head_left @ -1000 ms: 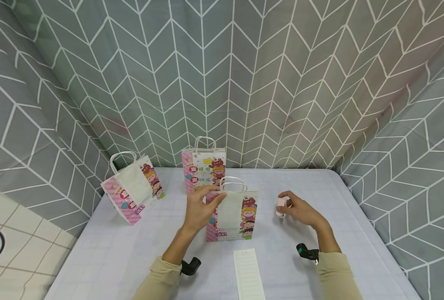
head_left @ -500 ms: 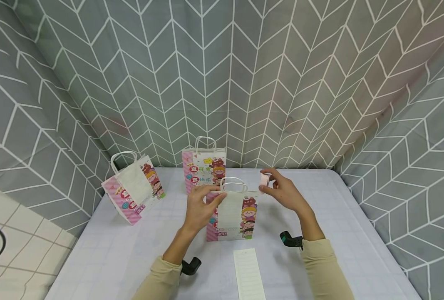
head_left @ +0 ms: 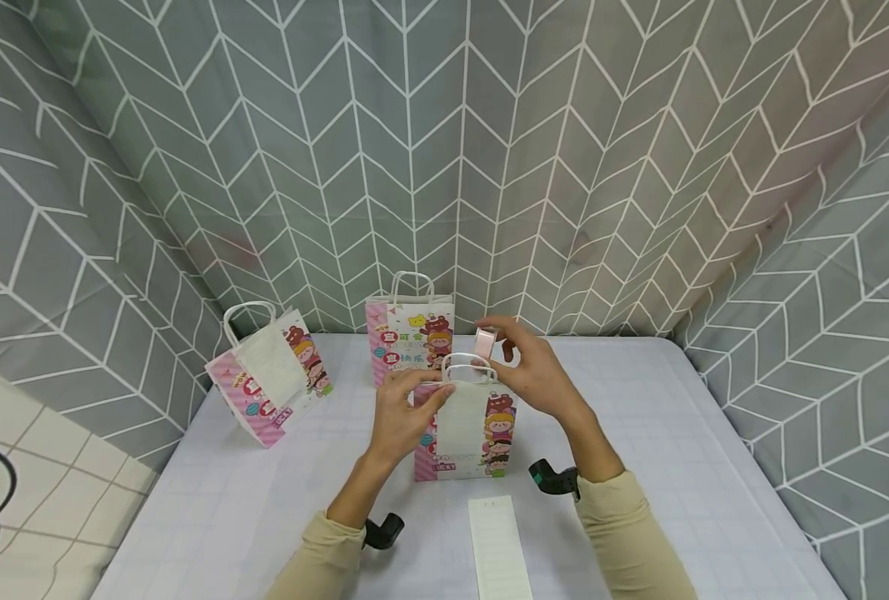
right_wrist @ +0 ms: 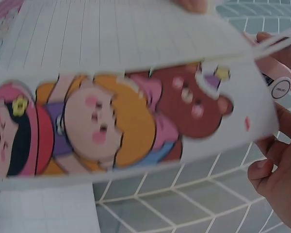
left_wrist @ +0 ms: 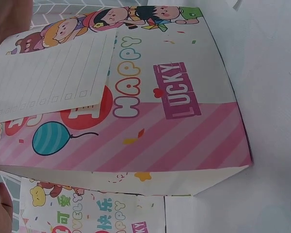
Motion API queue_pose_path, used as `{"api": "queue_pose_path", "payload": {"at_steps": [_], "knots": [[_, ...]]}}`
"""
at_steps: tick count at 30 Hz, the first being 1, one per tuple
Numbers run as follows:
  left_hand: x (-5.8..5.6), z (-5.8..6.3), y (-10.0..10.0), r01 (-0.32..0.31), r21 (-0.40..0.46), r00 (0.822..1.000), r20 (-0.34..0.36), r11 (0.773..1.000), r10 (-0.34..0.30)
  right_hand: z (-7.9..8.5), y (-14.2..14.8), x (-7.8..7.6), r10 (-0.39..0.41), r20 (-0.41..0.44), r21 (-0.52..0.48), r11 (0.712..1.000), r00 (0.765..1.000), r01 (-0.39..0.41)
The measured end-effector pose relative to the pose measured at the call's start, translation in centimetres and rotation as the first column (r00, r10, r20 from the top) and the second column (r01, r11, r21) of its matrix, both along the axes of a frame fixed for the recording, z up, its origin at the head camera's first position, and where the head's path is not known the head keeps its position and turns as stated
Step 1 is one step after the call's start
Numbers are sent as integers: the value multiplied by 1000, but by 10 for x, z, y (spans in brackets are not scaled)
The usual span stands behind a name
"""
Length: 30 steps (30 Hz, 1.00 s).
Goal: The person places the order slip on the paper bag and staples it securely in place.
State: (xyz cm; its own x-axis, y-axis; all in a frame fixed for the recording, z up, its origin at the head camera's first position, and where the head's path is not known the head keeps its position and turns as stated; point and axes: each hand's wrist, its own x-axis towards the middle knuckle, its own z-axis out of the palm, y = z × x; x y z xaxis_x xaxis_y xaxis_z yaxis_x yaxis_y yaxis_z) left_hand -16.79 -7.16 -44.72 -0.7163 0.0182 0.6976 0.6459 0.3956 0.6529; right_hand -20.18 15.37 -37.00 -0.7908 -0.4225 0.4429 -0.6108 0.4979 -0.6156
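Note:
Near the table's middle stands a pink and white cartoon paper bag (head_left: 498, 433) with white twisted handles. A lined paper slip (head_left: 459, 425) lies flat against its front, up to the top edge. My left hand (head_left: 405, 417) pinches the top left edge of bag and slip between thumb and fingers. My right hand (head_left: 537, 375) holds a small pink stapler (head_left: 485, 342) between thumb and fingers, just above and behind the bag's top right by the handles. In the right wrist view the stapler (right_wrist: 280, 82) shows beside the bag's upper corner, partly hidden by fingers.
Behind stands a similar bag (head_left: 381, 337), its printed front uncovered. At the left another bag (head_left: 227, 379) leans tilted, a paper slip (head_left: 272, 367) on its front. A loose lined slip (head_left: 500, 546) lies on the white table (head_left: 212, 533) in front. Patterned curtains (head_left: 444, 167) surround the table.
My right hand has lifted the stapler off the table's right side and brought it left to the front bag's top. The left hand keeps its pinch on the bag.

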Motion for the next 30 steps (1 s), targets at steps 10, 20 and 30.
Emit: {"api": "queue_pose_path", "payload": {"at_steps": [10, 20, 30], "knots": [[-1, 0, 1, -16, 1, 1000, -22, 1000, 16, 4, -11, 17, 96, 27, 19, 995, 995, -96], [-1, 0, 1, -25, -4, 999, -35, 1000, 25, 5, -19, 22, 109, 10, 56, 992, 994, -110], [-1, -1, 1, -26, -4, 999, -26, 1000, 26, 3, -21, 26, 108, -17, 64, 992, 994, -107]]}}
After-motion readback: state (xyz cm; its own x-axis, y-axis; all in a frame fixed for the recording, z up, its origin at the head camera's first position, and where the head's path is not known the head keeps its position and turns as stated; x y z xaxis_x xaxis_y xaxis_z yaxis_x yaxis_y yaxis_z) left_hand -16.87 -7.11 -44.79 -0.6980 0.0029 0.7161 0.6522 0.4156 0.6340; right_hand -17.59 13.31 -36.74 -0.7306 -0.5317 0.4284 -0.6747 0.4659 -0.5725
